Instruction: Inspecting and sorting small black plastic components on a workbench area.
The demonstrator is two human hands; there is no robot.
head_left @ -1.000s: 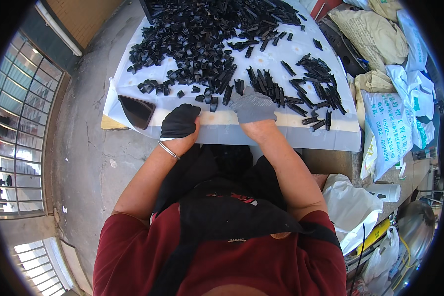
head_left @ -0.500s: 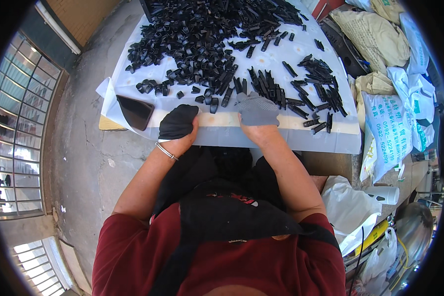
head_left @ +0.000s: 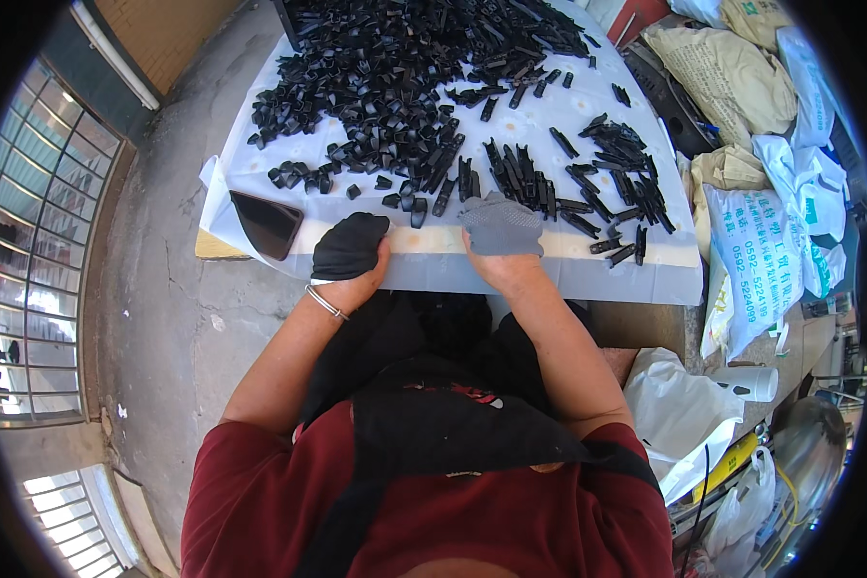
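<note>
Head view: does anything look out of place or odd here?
Mildly, yes. What looks like a phone lies askew at the near-left corner of the table, unlike the loose black parts. The gloves look mismatched too: black glove on the left hand, grey glove on the right hand.

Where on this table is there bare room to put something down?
The white sheet is bare between the left hand and right hand along the near edge, with a narrow gap between the phone and left hand. The far side is crowded with the heap of black pieces.
</note>
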